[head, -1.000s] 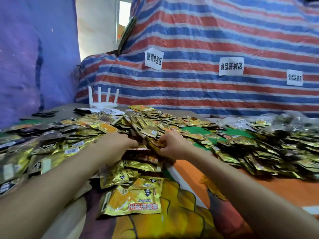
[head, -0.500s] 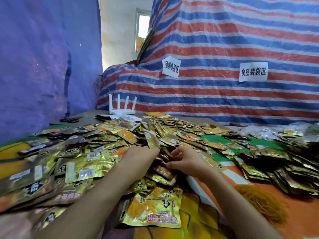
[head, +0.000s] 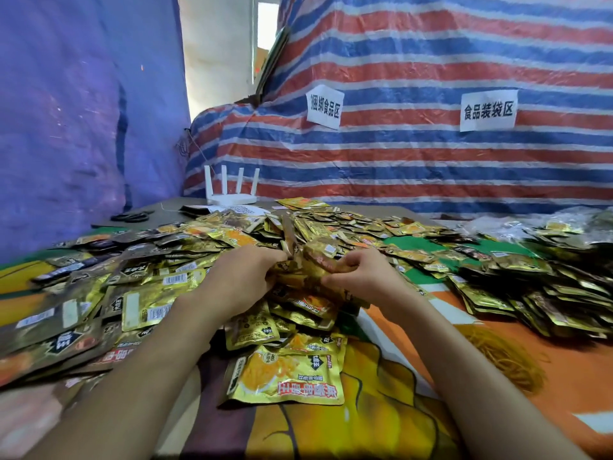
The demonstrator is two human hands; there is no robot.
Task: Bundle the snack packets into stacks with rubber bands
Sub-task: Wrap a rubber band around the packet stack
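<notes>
Striped tarpaulin point(head: 398, 167) backs the table point(head: 172, 210). We find left hand point(head: 242, 277) and right hand point(head: 365, 277) both curled round gathered snack packets point(head: 315, 260): light, slippery foil, best squeezed across flat faces.

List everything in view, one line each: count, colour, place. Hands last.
Tablecloth: one, orange, green and yellow, under everything.
Snack packets: many, gold and dark, heaped across the tablecloth.
Rubber bands: a tangle, yellow, front right.
Router: one, white, four antennas, far edge.
Scissors: one pair, black, far left.
Striped tarp: one, red, blue and white, at the back.
Paper signs: two, white, on the striped tarp.
Left hand: grips a bunch of packets.
Right hand: grips the same bunch.
</notes>
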